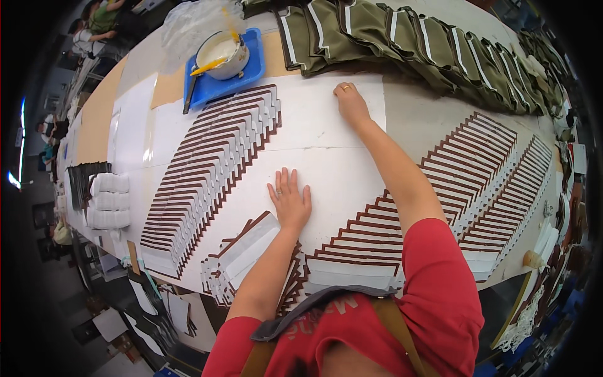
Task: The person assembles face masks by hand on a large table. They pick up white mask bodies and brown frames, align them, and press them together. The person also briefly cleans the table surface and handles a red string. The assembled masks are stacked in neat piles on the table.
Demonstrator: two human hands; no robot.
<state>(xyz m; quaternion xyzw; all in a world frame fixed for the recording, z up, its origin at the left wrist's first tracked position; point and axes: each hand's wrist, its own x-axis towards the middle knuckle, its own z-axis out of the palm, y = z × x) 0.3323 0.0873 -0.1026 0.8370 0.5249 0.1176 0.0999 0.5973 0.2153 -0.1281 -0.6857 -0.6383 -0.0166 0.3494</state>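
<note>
Long and paper-covered, the worktop point(402, 113) runs away from the person, crowded with fanned rows of flat pieces.

Nearest, just below the left hand point(291, 202), lies a short overlapped stack of white rectangular strips with brown edges point(242, 254). That hand rests flat, fingers spread and holding nothing, on the large white paper sheet point(326, 169). The sheet looks thin, light and limp; it would likely slide and crease easily, so I judge it is best pressed flat with the palm or lifted by an edge or corner rather than pinched mid-span.

To the right of the left hand, under the right forearm, a stepped fan of brown-edged white pieces point(364, 242) spreads out; to its left runs a long diagonal row of the same brown-and-white strips point(207, 169).

Farther out, the right hand point(350, 103) presses fingers-down at the sheet's far edge, open and gripping nothing. Beyond it lie overlapped olive-green fabric pieces with white stripes point(408, 38). Left of that hand sits a blue plastic tray point(251, 72) carrying a white pot of pale paste point(221, 53).
</note>
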